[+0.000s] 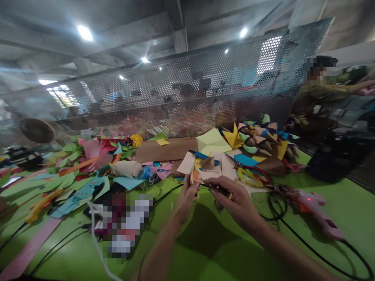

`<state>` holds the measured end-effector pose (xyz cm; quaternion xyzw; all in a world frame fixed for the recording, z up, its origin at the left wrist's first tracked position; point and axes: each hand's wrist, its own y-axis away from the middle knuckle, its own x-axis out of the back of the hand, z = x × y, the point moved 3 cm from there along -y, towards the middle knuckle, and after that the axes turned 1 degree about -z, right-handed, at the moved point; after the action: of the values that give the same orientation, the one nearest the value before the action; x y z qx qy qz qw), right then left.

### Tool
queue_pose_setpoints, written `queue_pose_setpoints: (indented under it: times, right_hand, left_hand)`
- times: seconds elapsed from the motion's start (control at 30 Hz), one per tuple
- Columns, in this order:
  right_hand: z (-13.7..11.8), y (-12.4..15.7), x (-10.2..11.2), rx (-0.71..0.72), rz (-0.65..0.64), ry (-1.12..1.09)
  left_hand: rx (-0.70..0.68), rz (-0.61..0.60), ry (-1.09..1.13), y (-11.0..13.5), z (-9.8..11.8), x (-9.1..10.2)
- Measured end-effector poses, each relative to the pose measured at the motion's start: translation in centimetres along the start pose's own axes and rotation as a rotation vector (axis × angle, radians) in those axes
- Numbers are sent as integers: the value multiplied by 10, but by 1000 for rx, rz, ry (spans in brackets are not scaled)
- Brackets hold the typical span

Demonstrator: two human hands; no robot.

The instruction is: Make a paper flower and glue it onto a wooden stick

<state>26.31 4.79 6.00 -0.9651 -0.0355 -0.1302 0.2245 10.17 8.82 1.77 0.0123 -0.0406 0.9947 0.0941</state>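
My left hand [187, 195] is closed in a pinch on a small curled piece of orange and cream paper [195, 175], held above the green table [205, 249]. My right hand [233, 199] is beside it, fingers curled around a dark, thin object I cannot make out, its tip pointing toward the paper. Both hands hover just in front of a spread of cut paper sheets [211, 156]. Scissors with red and yellow handles [252, 175] lie just beyond my right hand.
A pink glue gun [316, 210] with a black cord lies at right. Folded paper cones [263, 138] are piled at the back right. Coloured paper scraps [88, 168] cover the left. A perforated metal screen [190, 93] stands behind. A person [319, 93] sits far right.
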Motion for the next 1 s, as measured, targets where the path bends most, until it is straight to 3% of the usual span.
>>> queue_pose_setpoints:
  times: [0.33, 1.0]
  right_hand:
    - [2, 1, -1, 54, -38, 94]
    - [0, -1, -2, 88, -71, 186]
  left_hand:
    - [-61, -49, 16, 2, -2, 2]
    - [-35, -60, 72, -2, -12, 2]
